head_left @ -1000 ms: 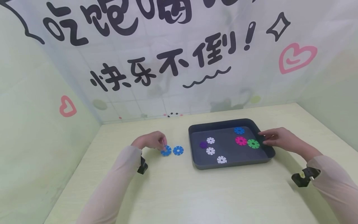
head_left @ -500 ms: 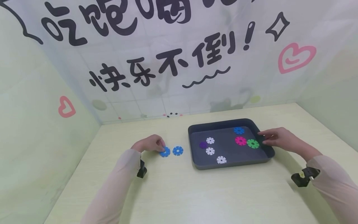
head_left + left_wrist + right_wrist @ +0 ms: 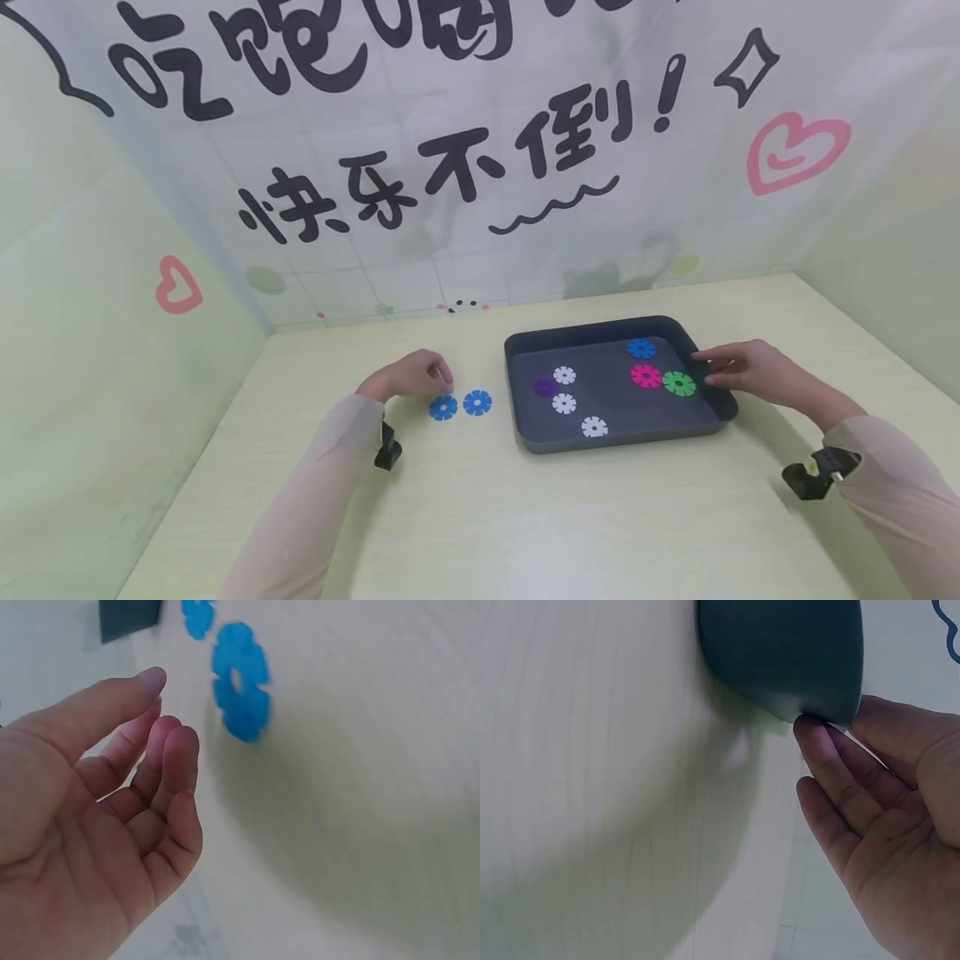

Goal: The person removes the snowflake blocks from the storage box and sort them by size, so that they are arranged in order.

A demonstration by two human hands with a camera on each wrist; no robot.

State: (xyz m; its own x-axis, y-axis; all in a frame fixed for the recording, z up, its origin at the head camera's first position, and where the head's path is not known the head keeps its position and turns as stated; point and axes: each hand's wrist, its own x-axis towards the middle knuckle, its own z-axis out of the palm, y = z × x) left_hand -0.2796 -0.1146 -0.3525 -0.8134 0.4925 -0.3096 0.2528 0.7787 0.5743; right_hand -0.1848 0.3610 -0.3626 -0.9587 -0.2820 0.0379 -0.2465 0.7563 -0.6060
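Two blue notched plastic discs lie side by side on the table, a left disc (image 3: 443, 407) and a right disc (image 3: 477, 402). Just above the left one hovers my left hand (image 3: 415, 374), apart from it, with loosely bent fingers and nothing between thumb and fingertips in the left wrist view. My right hand (image 3: 742, 368) holds the right side of a dark grey tray (image 3: 622, 443), thumb at the rim and fingertips against the outer wall in the right wrist view. Inside the tray are a blue disc (image 3: 641, 348), a pink disc (image 3: 646, 376) and a green disc (image 3: 679, 383).
Toward the tray's left lie a purple disc (image 3: 546, 387) and three white discs, the nearest white disc (image 3: 595, 427) by the front wall. The pale wooden table (image 3: 570, 525) meets a printed backdrop (image 3: 420, 167) behind and at both sides.
My left hand has let go of the left blue disc, which now lies flat, and has lifted slightly off it. The right hand and tray have stayed in place.
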